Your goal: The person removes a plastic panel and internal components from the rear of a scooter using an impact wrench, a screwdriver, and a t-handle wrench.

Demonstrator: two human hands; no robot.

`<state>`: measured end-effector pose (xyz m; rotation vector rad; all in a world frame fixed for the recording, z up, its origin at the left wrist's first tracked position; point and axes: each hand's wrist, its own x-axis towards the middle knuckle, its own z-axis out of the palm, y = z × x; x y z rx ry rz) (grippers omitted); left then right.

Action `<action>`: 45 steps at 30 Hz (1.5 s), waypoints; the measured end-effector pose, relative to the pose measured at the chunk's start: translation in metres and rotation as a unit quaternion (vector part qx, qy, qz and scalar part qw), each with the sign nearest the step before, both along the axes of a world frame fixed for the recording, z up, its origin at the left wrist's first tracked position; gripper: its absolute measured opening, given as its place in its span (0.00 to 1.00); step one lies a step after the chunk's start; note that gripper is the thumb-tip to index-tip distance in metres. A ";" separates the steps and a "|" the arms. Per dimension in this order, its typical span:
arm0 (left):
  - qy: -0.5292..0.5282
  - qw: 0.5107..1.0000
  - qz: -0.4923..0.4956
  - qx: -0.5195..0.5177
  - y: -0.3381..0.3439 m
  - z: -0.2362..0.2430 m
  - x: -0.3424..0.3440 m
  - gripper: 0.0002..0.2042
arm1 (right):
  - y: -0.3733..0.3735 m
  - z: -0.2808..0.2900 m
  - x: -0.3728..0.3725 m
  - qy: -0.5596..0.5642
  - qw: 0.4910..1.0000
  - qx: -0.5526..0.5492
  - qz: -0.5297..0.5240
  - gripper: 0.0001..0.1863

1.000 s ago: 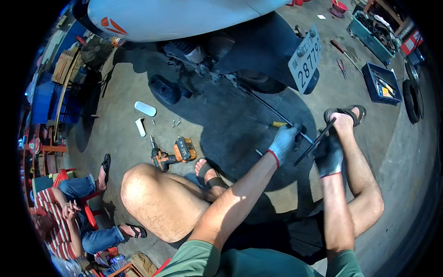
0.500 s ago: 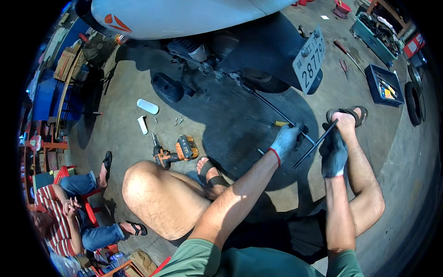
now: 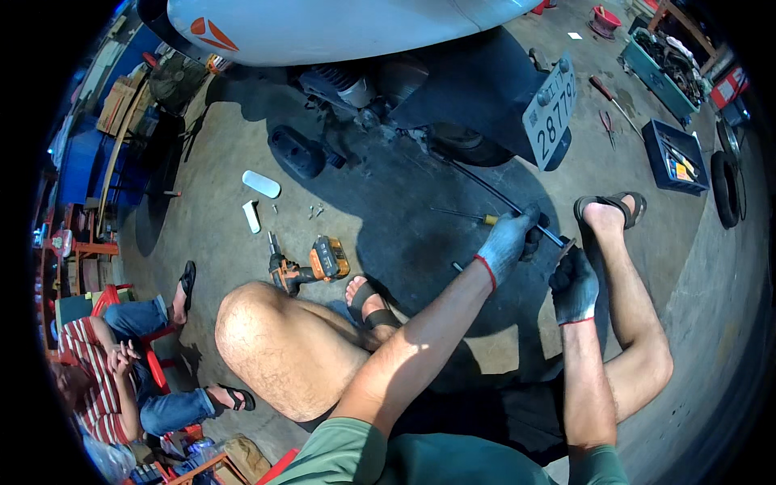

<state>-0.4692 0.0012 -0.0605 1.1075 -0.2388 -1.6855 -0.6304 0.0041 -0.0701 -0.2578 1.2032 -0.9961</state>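
Observation:
I sit on a concrete floor behind a white scooter [image 3: 339,28]. My left hand [image 3: 508,242], in a grey glove with a red cuff, is closed around a long thin black rod [image 3: 493,194] that runs from the scooter's rear wheel [image 3: 469,145] toward me. My right hand [image 3: 574,284], in a dark glove, grips the near end of the same rod, just beside my right sandalled foot [image 3: 608,212]. A screwdriver with a yellow handle [image 3: 469,216] lies on the floor just left of my left hand.
An orange cordless drill [image 3: 311,265] lies by my left foot. White plastic covers [image 3: 260,184], a black part [image 3: 296,152] and small screws lie further out. Blue tool trays [image 3: 675,158] and a tyre [image 3: 727,190] stand at the right. A person in a striped shirt [image 3: 97,356] sits at lower left.
Both hands stay on the rod; the right hand has shifted slightly along its near end. The view has moved a little closer to the scooter's rear.

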 end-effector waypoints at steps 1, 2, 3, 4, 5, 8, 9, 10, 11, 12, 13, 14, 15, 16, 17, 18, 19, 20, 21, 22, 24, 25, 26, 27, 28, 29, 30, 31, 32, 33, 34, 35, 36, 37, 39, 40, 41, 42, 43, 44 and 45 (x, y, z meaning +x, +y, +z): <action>-0.015 1.000 -0.004 0.004 -0.001 -0.003 -0.003 0.13 | -0.009 -0.001 -0.007 -0.037 0.997 -0.027 0.058 0.11; -0.028 0.999 -0.010 0.011 0.002 -0.011 -0.009 0.13 | -0.020 -0.004 -0.010 -0.043 0.998 -0.026 0.048 0.12; -0.033 0.999 -0.004 0.030 0.004 -0.020 -0.010 0.13 | -0.028 0.000 -0.007 0.004 0.997 -0.068 0.044 0.12; -0.044 0.998 -0.019 0.035 0.008 -0.029 -0.013 0.12 | -0.031 0.006 -0.008 0.051 0.992 -0.109 0.040 0.13; -0.054 0.997 -0.036 0.038 0.011 -0.033 -0.017 0.12 | -0.029 0.016 -0.010 0.103 0.977 -0.167 0.078 0.13; -0.083 0.994 -0.042 0.049 0.013 -0.038 -0.017 0.11 | 0.001 0.049 0.006 0.224 0.907 -0.301 0.191 0.12; -0.079 0.995 -0.030 0.051 0.010 -0.032 -0.020 0.11 | 0.016 0.047 0.001 0.226 0.895 -0.283 0.260 0.12; -0.073 0.996 -0.019 0.051 0.005 -0.027 -0.024 0.11 | 0.035 0.009 -0.013 0.266 0.887 -0.275 0.258 0.13; -0.072 0.997 -0.017 0.038 0.003 -0.025 -0.022 0.12 | 0.050 -0.009 -0.015 0.286 0.865 -0.249 0.329 0.15; -0.070 0.997 -0.017 0.026 0.000 -0.024 -0.020 0.12 | 0.056 -0.024 -0.011 0.241 0.898 -0.183 0.318 0.13; -0.065 0.998 -0.019 0.016 0.000 -0.026 -0.022 0.13 | 0.061 -0.040 -0.008 0.201 0.926 -0.113 0.298 0.11; -0.043 0.999 -0.015 0.015 0.002 -0.025 -0.024 0.13 | 0.062 -0.048 -0.003 0.137 0.973 -0.020 0.187 0.09; -0.026 1.000 -0.006 0.012 0.001 -0.022 -0.024 0.13 | 0.044 -0.045 -0.004 0.029 0.988 0.050 0.141 0.08; -0.008 1.000 0.002 0.009 0.001 -0.018 -0.024 0.13 | 0.019 -0.043 -0.015 -0.079 0.985 0.120 0.093 0.08; 0.003 1.000 -0.014 -0.003 -0.001 -0.018 -0.025 0.12 | -0.004 -0.057 -0.042 -0.285 0.944 0.013 0.167 0.08; -0.017 1.000 -0.018 0.008 0.002 -0.020 -0.020 0.12 | -0.010 -0.037 -0.026 -0.150 0.983 -0.037 0.095 0.11; -0.033 0.999 -0.024 0.017 0.005 -0.022 -0.017 0.13 | -0.009 0.001 -0.010 -0.056 0.990 -0.094 0.087 0.13; -0.055 0.998 -0.026 0.025 0.008 -0.020 -0.011 0.13 | -0.007 0.029 0.005 0.032 0.985 -0.152 0.080 0.14; -0.056 0.998 -0.024 0.020 0.008 -0.024 -0.011 0.13 | 0.002 0.025 -0.001 0.115 0.948 -0.259 0.147 0.15; -0.058 0.998 -0.021 0.016 0.007 -0.028 -0.010 0.14 | 0.019 0.024 -0.006 0.158 0.919 -0.293 0.209 0.14; -0.056 0.998 -0.013 0.011 0.002 -0.027 -0.015 0.14 | 0.053 -0.024 -0.017 0.230 0.907 -0.235 0.262 0.14; -0.057 0.998 -0.005 0.015 0.000 -0.024 -0.016 0.14 | 0.050 -0.038 -0.017 0.133 0.954 -0.137 0.232 0.13; -0.054 0.998 0.001 0.019 0.000 -0.022 -0.019 0.14 | 0.043 -0.047 -0.021 0.037 0.980 -0.036 0.194 0.12; -0.049 0.999 -0.001 0.017 0.002 -0.023 -0.019 0.14 | 0.034 -0.048 -0.023 -0.062 0.984 0.066 0.151 0.12; -0.044 0.999 -0.004 0.015 0.004 -0.024 -0.020 0.14 | 0.012 -0.045 -0.033 -0.130 0.983 0.025 0.124 0.12; -0.043 0.999 -0.004 0.010 0.003 -0.022 -0.019 0.14 | -0.010 -0.038 -0.042 -0.205 0.974 -0.013 0.098 0.12; -0.052 0.998 -0.008 0.017 0.004 -0.021 -0.016 0.14 | -0.021 -0.021 -0.042 -0.244 0.947 -0.130 0.162 0.12; -0.060 0.998 -0.013 0.023 0.006 -0.019 -0.014 0.13 | -0.014 -0.010 -0.037 -0.116 0.961 -0.172 0.184 0.13; -0.068 0.997 -0.016 0.031 0.009 -0.019 -0.010 0.13 | 0.006 0.010 -0.018 0.013 0.956 -0.210 0.204 0.14; -0.061 0.998 -0.009 0.033 0.008 -0.021 -0.008 0.13 | 0.022 0.023 -0.006 0.145 0.932 -0.248 0.219 0.15; -0.050 0.998 -0.004 0.032 0.005 -0.025 -0.009 0.13 | 0.036 0.005 -0.007 0.155 0.938 -0.193 0.241 0.16; -0.037 0.999 -0.001 0.033 0.003 -0.028 -0.012 0.13 | 0.049 -0.013 -0.010 0.167 0.940 -0.137 0.262 0.16; -0.047 0.999 0.001 0.022 0.001 -0.029 -0.014 0.14 | 0.046 -0.030 -0.014 0.133 0.956 -0.062 0.255 0.16; -0.054 0.998 0.002 0.011 0.000 -0.028 -0.017 0.14 | 0.042 -0.044 -0.019 0.104 0.965 0.014 0.239 0.16; -0.066 0.998 -0.005 0.008 0.003 -0.026 -0.022 0.14 | 0.010 -0.060 -0.032 -0.042 0.997 -0.018 0.061 0.16; -0.079 0.997 -0.005 0.021 0.008 -0.027 -0.014 0.14 | 0.000 -0.024 -0.027 -0.062 0.991 -0.099 0.070 0.16; -0.086 0.996 -0.010 0.028 0.010 -0.026 -0.013 0.15 | -0.003 0.012 -0.016 -0.063 0.977 -0.179 0.095 0.15; -0.087 0.996 -0.010 0.032 0.011 -0.027 -0.011 0.15 | 0.009 0.016 -0.006 0.010 0.971 -0.190 0.144 0.15; -0.083 0.996 -0.011 0.034 0.010 -0.032 -0.011 0.15 | 0.027 0.017 -0.002 0.088 0.957 -0.201 0.191 0.15; -0.078 0.996 -0.014 0.035 0.007 -0.034 -0.014 0.15 | 0.038 0.001 -0.008 0.147 0.949 -0.178 0.215 0.16; -0.066 0.997 -0.018 0.027 0.005 -0.031 -0.015 0.15 | 0.049 -0.014 -0.012 0.201 0.936 -0.155 0.242 0.17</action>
